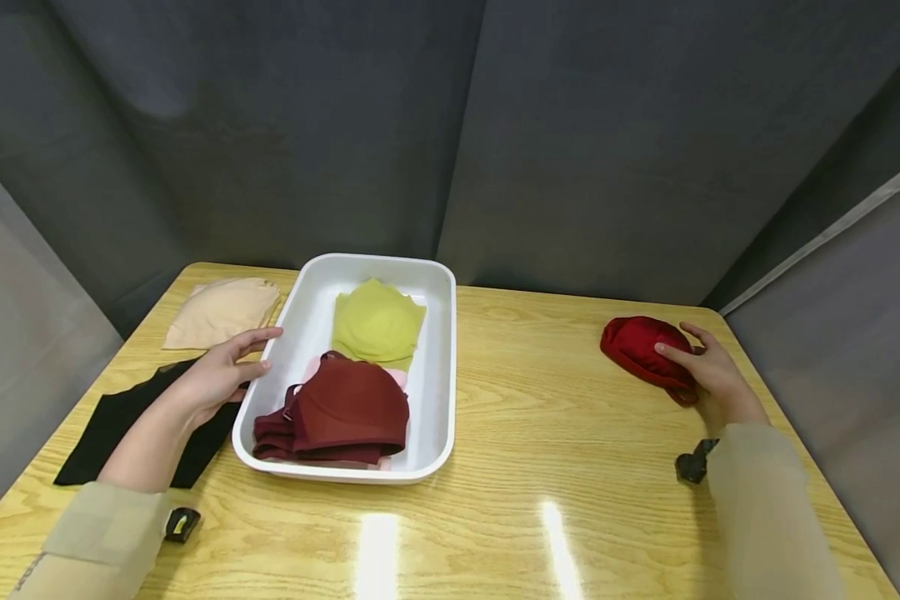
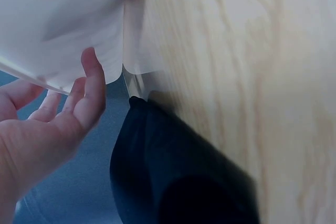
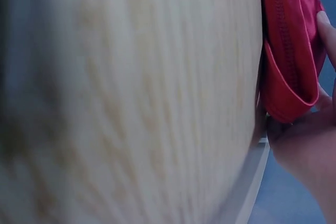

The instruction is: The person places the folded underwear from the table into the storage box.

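My right hand (image 1: 708,367) holds a folded red bra (image 1: 648,346) at the table's far right, its thumb on top of the satiny cup. The right wrist view shows the red bra (image 3: 291,51) edge-on, with the hand (image 3: 307,142) at its near end. A white plastic bin (image 1: 450,367) stands left of centre. My left hand (image 1: 213,375) is at the bin's left rim, fingers loosely extended and touching it. In the left wrist view, that hand (image 2: 58,108) lies against the bin's outer wall (image 2: 68,19). Inside the bin are a maroon bra (image 1: 352,408) and a yellow-green bra (image 1: 378,321).
Something pale pink (image 1: 399,377) shows beneath the bras in the bin. Left of the bin lie a beige bra (image 1: 221,308) and a black garment (image 1: 120,425), partly under my left forearm. Grey curtains (image 1: 450,125) close off the back and sides of the wooden table (image 1: 525,400).
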A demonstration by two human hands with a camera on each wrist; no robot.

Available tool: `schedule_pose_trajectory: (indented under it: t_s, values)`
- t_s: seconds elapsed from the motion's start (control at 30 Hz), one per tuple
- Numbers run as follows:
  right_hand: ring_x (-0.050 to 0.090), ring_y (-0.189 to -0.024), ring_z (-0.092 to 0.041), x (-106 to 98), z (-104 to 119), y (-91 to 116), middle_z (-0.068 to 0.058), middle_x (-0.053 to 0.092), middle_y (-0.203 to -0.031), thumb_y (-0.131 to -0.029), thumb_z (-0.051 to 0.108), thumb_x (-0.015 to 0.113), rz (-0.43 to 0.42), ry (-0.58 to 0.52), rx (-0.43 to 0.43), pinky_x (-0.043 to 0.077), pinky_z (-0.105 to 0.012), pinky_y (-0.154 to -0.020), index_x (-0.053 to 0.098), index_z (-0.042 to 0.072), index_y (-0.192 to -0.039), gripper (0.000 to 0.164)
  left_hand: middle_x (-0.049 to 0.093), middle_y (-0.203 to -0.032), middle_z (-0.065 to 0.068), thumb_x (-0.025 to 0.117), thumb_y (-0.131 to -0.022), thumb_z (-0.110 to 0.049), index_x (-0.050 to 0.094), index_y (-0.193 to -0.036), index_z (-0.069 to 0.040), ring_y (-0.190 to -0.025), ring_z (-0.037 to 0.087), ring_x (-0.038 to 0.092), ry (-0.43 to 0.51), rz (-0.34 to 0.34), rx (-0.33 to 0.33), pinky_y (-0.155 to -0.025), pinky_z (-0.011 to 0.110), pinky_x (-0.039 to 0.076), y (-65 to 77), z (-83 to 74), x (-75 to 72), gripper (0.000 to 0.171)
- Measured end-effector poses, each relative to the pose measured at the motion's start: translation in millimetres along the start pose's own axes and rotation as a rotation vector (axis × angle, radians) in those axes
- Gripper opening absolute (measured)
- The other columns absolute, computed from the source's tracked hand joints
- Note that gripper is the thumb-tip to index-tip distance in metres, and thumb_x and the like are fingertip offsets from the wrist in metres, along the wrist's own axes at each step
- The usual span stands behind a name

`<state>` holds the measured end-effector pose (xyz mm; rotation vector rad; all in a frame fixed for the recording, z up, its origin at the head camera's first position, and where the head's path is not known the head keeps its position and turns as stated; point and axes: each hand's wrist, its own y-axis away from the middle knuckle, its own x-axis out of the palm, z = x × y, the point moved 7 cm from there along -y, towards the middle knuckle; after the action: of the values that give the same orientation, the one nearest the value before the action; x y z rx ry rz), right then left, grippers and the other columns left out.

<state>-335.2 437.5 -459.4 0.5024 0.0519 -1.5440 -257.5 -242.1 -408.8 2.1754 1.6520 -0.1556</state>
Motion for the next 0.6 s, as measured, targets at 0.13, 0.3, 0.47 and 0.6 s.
schedule_pose_trajectory:
  t_s: [0.13,0.3,0.47,0.6]
  values:
    - [0.059,-0.083,-0.006,0.5,-2.3,0.4,0.000,0.038,-0.123,-0.087,0.032,0.068,0.026,-0.099,0.043,0.051,-0.041,-0.066,0.003,0.032,-0.152,0.092,0.026,-0.147,0.022,0.045,-0.100,-0.011,0.023,-0.150,-0.013,-0.110,0.029,0.050,0.008,0.002,-0.002,-0.076,0.035,0.052,-0.4,1.3,-0.5,0.056]
    - [0.056,-0.084,-0.001,-1.2,-0.3,0.3,-0.013,0.034,-0.134,-0.086,0.036,0.068,-0.003,0.016,0.014,0.050,-0.034,-0.069,0.002,0.025,-0.153,0.095,0.025,-0.148,0.022,0.045,-0.100,-0.012,0.022,-0.151,-0.013,-0.112,0.030,0.049,0.012,0.004,-0.004,-0.077,0.035,0.052,-1.4,2.2,-0.2,0.056]
    - [0.052,-0.083,0.005,-1.7,3.5,-0.8,-0.026,0.026,-0.143,-0.086,0.037,0.068,-0.047,0.103,-0.029,0.049,-0.021,-0.071,0.004,0.017,-0.153,0.095,0.024,-0.149,0.022,0.044,-0.100,-0.011,0.022,-0.151,-0.013,-0.113,0.032,0.048,0.013,0.005,-0.004,-0.077,0.036,0.051,-2.0,1.8,0.3,0.056]
    - [0.049,-0.083,0.005,-3.8,5.4,-1.8,-0.025,0.030,-0.140,-0.085,0.037,0.069,-0.081,0.174,-0.058,0.048,-0.015,-0.070,0.007,0.017,-0.153,0.094,0.023,-0.149,0.022,0.044,-0.100,-0.011,0.022,-0.151,-0.013,-0.115,0.033,0.047,0.015,0.005,-0.008,-0.078,0.037,0.052,-1.9,1.8,0.1,0.056]
